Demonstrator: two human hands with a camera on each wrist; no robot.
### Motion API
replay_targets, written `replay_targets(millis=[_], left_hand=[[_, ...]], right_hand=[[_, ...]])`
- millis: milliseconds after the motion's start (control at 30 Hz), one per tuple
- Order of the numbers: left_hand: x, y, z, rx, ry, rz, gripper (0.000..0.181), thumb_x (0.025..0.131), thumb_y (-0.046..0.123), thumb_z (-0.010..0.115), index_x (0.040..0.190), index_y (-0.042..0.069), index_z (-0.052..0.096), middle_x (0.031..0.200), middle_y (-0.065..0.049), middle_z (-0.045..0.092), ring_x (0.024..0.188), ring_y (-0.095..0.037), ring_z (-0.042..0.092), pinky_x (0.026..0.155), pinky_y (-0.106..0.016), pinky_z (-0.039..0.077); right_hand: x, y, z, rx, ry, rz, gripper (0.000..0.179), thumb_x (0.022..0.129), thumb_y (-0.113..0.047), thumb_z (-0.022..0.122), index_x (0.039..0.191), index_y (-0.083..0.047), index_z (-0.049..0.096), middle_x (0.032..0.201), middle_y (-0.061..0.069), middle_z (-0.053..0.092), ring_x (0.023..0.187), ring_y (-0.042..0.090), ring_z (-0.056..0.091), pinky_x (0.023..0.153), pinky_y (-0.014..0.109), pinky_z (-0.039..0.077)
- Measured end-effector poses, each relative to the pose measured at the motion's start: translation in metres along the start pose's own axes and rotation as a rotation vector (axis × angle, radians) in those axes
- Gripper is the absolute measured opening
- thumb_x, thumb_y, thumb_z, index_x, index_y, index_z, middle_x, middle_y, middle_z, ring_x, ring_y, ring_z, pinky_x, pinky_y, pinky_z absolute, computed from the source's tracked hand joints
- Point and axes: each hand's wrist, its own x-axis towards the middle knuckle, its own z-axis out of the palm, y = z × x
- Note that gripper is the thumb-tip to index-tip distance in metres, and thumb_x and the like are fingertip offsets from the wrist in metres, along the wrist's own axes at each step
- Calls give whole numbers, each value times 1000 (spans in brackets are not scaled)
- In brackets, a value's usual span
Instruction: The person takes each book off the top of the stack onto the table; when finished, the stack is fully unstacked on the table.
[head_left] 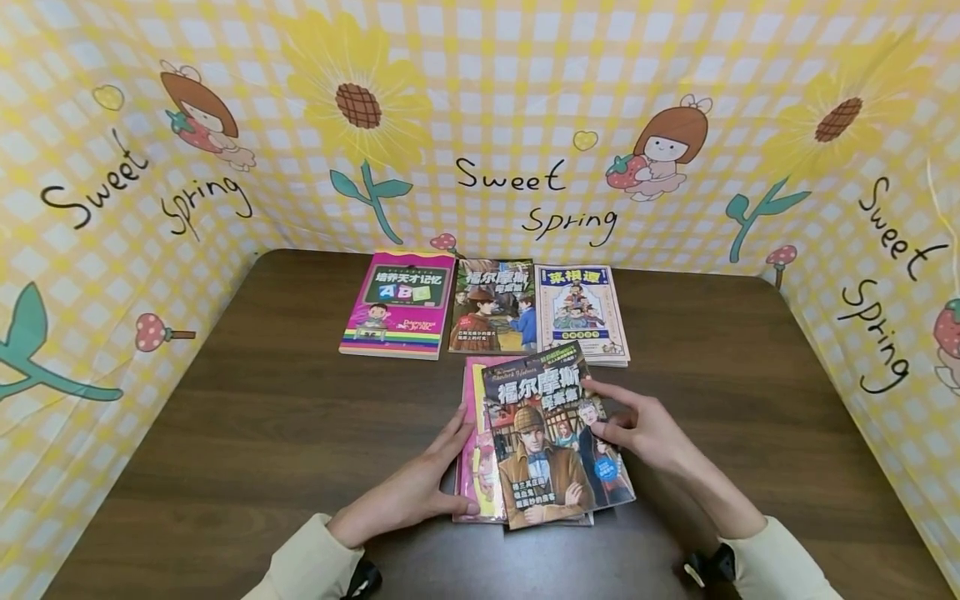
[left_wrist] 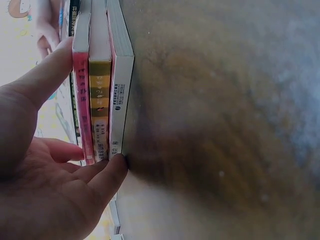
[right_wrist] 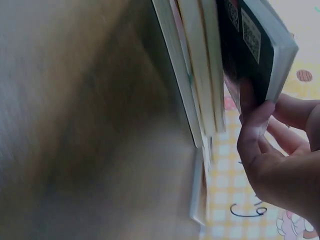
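Note:
My right hand (head_left: pixel 660 437) pinches the right edge of a dark Sherlock Holmes book (head_left: pixel 536 417), which shows a man in a brown cap. In the right wrist view that book (right_wrist: pixel 250 45) is tilted, its gripped edge raised off the books below. My left hand (head_left: pixel 408 492) lies along the left side of the stack, fingertips and thumb touching the spines. Under the dark book, a pink and yellow book (head_left: pixel 480 479) shows at the left. The left wrist view shows its pink spine (left_wrist: pixel 83 105), a yellow-banded spine (left_wrist: pixel 100 110) and a white spine (left_wrist: pixel 119 105).
Behind the stack stand three spots of books in a row: a pink ABC book (head_left: pixel 397 304), another Sherlock Holmes book (head_left: pixel 492 308) and a white-bordered book (head_left: pixel 581 308). The brown wooden table (head_left: pixel 262 400) is enclosed by a yellow checked cloth (head_left: pixel 495 83).

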Motion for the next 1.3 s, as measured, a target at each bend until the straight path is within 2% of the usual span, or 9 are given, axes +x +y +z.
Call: replay_targets(millis=[267, 333, 400, 500, 600, 700, 800, 967, 1300], left_hand=[[0, 0, -2, -35, -26, -16, 98, 83, 40, 74, 155, 11, 14, 162, -5, -7, 144, -32, 16, 108, -50, 32], [0, 0, -2, -39, -26, -11, 97, 84, 39, 73, 155, 11, 14, 162, -5, -7, 144, -31, 16, 107, -49, 33], [0, 0, -3, -35, -23, -6, 97, 84, 38, 73, 155, 11, 14, 162, -4, -7, 144, -30, 17, 107, -49, 34], [0, 1, -2, -31, -23, 2, 98, 84, 39, 73, 156, 11, 13, 162, -4, -7, 144, -29, 17, 106, -48, 34], [0, 1, -2, -29, -28, 1, 100, 83, 41, 73, 156, 11, 12, 162, -4, -7, 144, -29, 17, 107, -48, 34], [0, 1, -2, -35, -30, -9, 100, 82, 41, 74, 156, 11, 13, 162, -4, -7, 144, -30, 17, 107, -48, 34], [-1, 1, -1, -45, -37, -30, 100, 83, 42, 74, 156, 13, 13, 162, -2, -7, 144, -29, 18, 106, -48, 35], [-2, -1, 1, -49, -46, -34, 100, 82, 43, 73, 156, 13, 12, 162, -2, -7, 143, -28, 21, 106, -48, 36], [-1, -2, 0, -51, -35, -22, 99, 83, 43, 73, 156, 13, 14, 162, 1, -7, 144, -26, 19, 106, -46, 35]], right_hand=[[-1, -9, -36, -74, 36, 2, 58, 91, -21, 68, 144, -26, 46, 94, 12, 65, 42, 9, 36, 42, 26, 34], [0, -12, -48, -74, 64, 6, 60, 90, -21, 69, 145, -25, 45, 106, 13, 67, 45, 10, 44, 43, 27, 39], [3, -16, -62, -77, 100, 23, 62, 90, -21, 69, 146, -24, 43, 98, 19, 68, 47, 9, 48, 44, 27, 41], [7, -19, -86, -101, 152, 29, 65, 90, -20, 68, 148, -22, 39, 138, 18, 53, 66, 10, 64, 64, 32, 54], [14, -20, -113, -142, 183, 59, 67, 92, -22, 67, 150, -21, 34, 150, 15, 38, 85, 5, 66, 92, 49, 48], [24, -17, -137, -187, 203, 96, 67, 94, -27, 65, 151, -19, 32, 154, 14, 30, 91, -2, 64, 99, 57, 38], [37, -7, -157, -217, 207, 139, 66, 95, -30, 62, 152, -17, 31, 156, 14, 26, 101, 9, 65, 98, 56, 41], [55, 17, -179, -221, 175, 229, 68, 97, -33, 59, 154, -18, 24, 159, 16, 16, 134, 41, 35, 101, 59, 35], [79, 45, -198, -247, 167, 271, 68, 99, -28, 56, 154, -12, 19, 156, 25, 14, 138, 49, 18, 103, 64, 28]])
